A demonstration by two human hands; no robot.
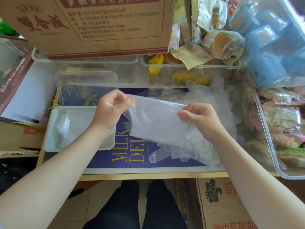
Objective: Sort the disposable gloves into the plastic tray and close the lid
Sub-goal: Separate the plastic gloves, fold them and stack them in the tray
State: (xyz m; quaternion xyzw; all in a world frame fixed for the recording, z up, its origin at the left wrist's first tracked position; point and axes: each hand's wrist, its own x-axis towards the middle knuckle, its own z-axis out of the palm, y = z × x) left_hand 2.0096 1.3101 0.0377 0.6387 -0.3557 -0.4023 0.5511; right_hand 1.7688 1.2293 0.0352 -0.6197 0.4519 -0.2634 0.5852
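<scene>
- While both forearms are reaching forward, the left hand (110, 107) and right hand (197, 117) are pinching 1 glove (158, 119) by its upper corners.
- It is hanging above the blue box (132, 156), long axis running left-right, beside the tray (49, 138).

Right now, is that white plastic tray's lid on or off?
Off. The white plastic tray lies open, gloves inside; the clear lid sits behind it.

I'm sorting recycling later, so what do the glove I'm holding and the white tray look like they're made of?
Glove: thin, clear plastic film, probably polyethylene; it wrinkles, and the blue box shows through.
Tray: milky translucent plastic, smooth and slightly glossy, with a moulded, rounded rim; likely rigid, though the exact type is not visible.
</scene>
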